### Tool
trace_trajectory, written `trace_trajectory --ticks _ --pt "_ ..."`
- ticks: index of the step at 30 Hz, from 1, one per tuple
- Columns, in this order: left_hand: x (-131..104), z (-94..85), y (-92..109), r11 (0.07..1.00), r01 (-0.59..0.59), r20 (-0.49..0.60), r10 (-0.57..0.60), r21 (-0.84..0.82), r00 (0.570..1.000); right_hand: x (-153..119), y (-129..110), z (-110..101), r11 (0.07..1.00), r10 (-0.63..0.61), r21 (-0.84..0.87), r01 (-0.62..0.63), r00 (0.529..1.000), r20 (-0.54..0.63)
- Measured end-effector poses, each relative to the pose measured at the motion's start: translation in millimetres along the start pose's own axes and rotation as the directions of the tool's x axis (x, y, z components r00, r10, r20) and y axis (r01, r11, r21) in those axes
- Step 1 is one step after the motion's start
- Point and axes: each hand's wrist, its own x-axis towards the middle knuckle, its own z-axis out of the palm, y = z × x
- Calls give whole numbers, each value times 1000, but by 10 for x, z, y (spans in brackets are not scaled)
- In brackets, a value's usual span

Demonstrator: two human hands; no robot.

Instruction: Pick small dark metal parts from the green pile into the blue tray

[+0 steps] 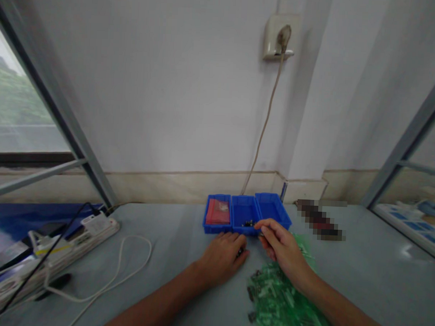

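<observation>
Three blue bins stand side by side near the wall. Red packets (218, 212) fill the left bin (217, 229); small dark parts (249, 223) lie at the front of the middle bin (243, 207); the right bin (272, 206) shows a bare bottom. My left hand (225, 257) rests palm down just before the bins, its fingers curled round small dark pieces (240, 252). At the front of the middle and right bins, my right hand (276, 240) pinches something too small to make out. Below it lies a green plastic bag (287, 300) with clear and metallic pieces.
A white power strip (65, 255) with plugs and a looped white cable (115, 278) lies on the left. A beige cord (266, 122) hangs from the wall socket (280, 37) behind the bins. Metal frame bars (57, 108) rise at both sides. A pixelated dark object (319, 220) is at right.
</observation>
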Motion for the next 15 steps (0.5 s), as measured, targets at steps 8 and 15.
trace_trajectory --ticks 8,15 --pt "6 -11 5 1000 -1 15 1 12 1000 5 -6 -22 994 -80 -77 74 994 -78" --pt "-4 -19 2 1000 -14 5 14 6 1000 -39 -16 -22 962 -167 -219 165 986 6"
